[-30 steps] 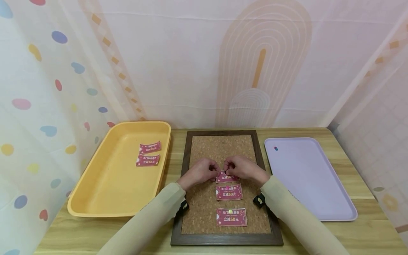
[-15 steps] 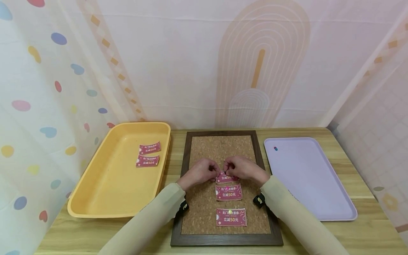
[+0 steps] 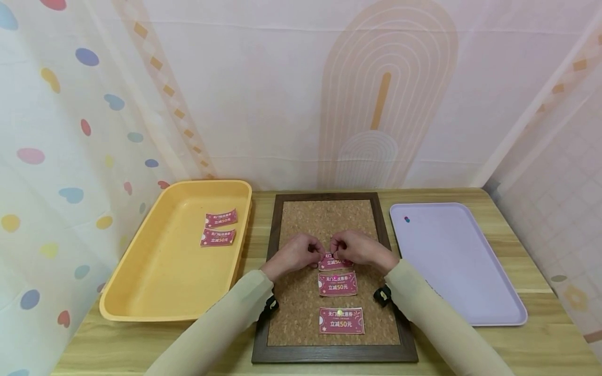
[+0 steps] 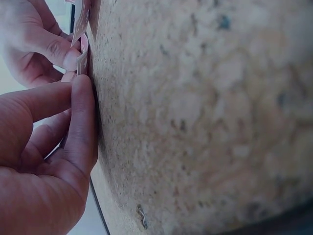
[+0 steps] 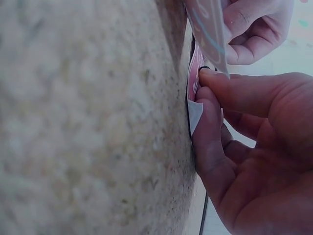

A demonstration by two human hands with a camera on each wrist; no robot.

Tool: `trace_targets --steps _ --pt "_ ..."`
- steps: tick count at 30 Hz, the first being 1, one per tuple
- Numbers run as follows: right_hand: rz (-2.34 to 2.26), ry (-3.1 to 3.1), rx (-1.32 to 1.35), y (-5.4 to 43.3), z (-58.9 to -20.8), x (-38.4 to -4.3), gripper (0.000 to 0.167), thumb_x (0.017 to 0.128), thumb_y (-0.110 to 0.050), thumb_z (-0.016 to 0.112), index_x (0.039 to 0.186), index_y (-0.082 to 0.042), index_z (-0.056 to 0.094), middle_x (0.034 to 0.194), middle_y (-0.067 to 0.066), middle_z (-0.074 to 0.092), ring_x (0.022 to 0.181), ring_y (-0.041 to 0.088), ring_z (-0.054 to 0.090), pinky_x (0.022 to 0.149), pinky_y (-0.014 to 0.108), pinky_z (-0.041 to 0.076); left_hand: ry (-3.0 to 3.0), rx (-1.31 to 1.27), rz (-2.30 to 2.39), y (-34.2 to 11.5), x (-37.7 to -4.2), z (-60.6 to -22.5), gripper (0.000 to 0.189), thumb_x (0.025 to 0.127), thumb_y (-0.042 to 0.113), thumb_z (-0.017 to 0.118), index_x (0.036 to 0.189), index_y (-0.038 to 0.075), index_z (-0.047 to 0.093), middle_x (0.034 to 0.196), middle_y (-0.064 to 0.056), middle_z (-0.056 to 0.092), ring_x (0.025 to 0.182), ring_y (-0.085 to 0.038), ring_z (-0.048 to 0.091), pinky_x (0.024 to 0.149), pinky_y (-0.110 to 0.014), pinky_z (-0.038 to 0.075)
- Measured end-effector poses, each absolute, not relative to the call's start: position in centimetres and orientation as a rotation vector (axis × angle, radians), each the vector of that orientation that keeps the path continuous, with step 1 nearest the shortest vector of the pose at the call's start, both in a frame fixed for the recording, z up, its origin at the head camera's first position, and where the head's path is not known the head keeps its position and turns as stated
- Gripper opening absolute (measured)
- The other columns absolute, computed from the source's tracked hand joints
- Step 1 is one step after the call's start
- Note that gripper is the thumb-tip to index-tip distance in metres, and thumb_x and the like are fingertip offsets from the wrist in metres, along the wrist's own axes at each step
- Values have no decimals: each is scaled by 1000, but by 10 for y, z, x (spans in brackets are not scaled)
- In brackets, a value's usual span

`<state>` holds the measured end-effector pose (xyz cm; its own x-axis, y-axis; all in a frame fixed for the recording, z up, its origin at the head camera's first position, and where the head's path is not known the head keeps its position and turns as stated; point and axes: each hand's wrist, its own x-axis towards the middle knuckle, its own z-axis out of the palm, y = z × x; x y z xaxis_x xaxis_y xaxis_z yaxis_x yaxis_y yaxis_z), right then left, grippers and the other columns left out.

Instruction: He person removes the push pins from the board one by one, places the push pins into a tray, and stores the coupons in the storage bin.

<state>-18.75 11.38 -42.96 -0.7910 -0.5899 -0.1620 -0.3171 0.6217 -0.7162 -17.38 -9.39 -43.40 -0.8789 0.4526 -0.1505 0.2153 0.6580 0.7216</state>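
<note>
A red coupon (image 3: 335, 262) lies uppermost of three on the cork board (image 3: 298, 313), its top partly hidden by fingers. My left hand (image 3: 297, 254) pinches the coupon's left edge between thumb and forefinger. At the upper part of the same coupon, my right hand (image 3: 359, 247) holds a small dark pushpin (image 5: 204, 68) under its thumb, close against the board. One corner of the coupon curls up beside the right forefinger in the right wrist view. Below are a coupon (image 3: 337, 285) with a pink pin and a coupon (image 3: 342, 321) with a yellow pin.
Left of the board stands a yellow tray (image 3: 174, 292) with two more coupons (image 3: 219, 228) inside. To the right, a lilac tray (image 3: 461, 271) holds a few tiny pins (image 3: 407, 219) near its far left corner. A dark wooden frame (image 3: 335, 354) edges the board.
</note>
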Motion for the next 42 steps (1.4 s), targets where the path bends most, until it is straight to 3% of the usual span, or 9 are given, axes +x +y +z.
trace_targets --steps 8,23,31,42 --pt "-947 2463 -807 115 -430 -187 16 95 4 66 85 -9 67 79 -2 60 68 11 54 63 26 45 2551 513 1053 -95 -173 -433 9 94 1 68 90 6 75 74 2 66 64 -9 59 57 -22 45" --pt "-1098 2389 -738 130 -420 -183 10 100 -5 60 97 -5 70 86 2 64 74 15 56 66 32 46 2596 522 1042 -93 -170 -431 10 93 1 68 90 6 77 73 3 67 63 -8 57 56 -21 43" --pt "-1251 2396 -884 136 -415 -177 10 102 -5 60 98 -3 69 91 11 69 78 17 61 69 30 51 2591 553 1088 -94 -168 -428 11 93 0 67 93 4 78 79 0 70 67 -9 57 58 -23 45" --pt "-1362 2511 -913 141 -414 -168 6 101 -4 63 99 -6 68 92 9 70 77 14 60 68 30 50 2605 524 1124 -98 -164 -428 13 96 -1 66 96 4 78 87 -3 72 70 -10 60 61 -24 48"
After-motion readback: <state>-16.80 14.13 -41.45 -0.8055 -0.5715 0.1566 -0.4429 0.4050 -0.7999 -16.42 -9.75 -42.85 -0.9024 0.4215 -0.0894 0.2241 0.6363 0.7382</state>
